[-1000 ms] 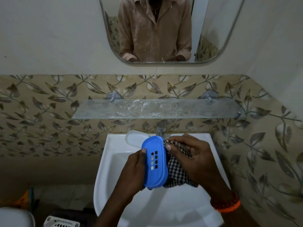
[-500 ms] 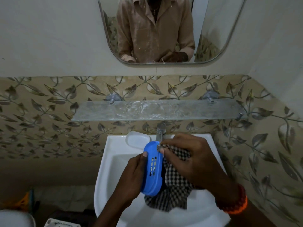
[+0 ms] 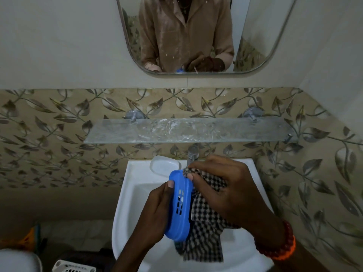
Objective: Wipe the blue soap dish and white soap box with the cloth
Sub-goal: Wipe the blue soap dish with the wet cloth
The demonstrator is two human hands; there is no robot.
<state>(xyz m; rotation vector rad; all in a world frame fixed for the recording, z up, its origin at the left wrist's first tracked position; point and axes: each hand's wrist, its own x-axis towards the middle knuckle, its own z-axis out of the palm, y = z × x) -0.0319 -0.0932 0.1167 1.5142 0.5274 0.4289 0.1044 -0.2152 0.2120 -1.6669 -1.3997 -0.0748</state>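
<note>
Far left, at 8 o'clock: white slotted basket (image 3: 73, 267) on floor, partly cut off by frame edge; pale rounded object in the very corner, too cropped to identify.

Centre-left: left hand (image 3: 157, 216) curled round the back of the blue soap dish (image 3: 179, 207), thumb on its top left edge, clenched on it. Dish held on edge over the white sink (image 3: 125, 203), slotted underside facing camera, long axis roughly 12-to-6.

At 11 o'clock of the dish: white soap box (image 3: 164, 165) resting on the sink's back rim, just left of the tap (image 3: 192, 154). Apart from both hands, apart from the cloth. No sign of wiping on it yet, judging from its position.

Centre-right: checkered cloth (image 3: 206, 228) bunched against the dish's right side, tail hanging down toward 6 o'clock into the basin. Right hand (image 3: 222, 191) grasping the cloth, fingertips (image 3: 189, 176) pressing it onto the dish's upper rim at about 1 o'clock. Orange bead bracelet on that wrist.

Above, 12 o'clock: glass shelf (image 3: 186, 130), mirror (image 3: 255, 36) reflecting torso and hands.

Progress, as a judgement: dish wipe under way, inner face and rim being worked; cannot tell how clean, that face hidden. Likely left: finish dish, set down, wipe soap box. Roughly first half.
</note>
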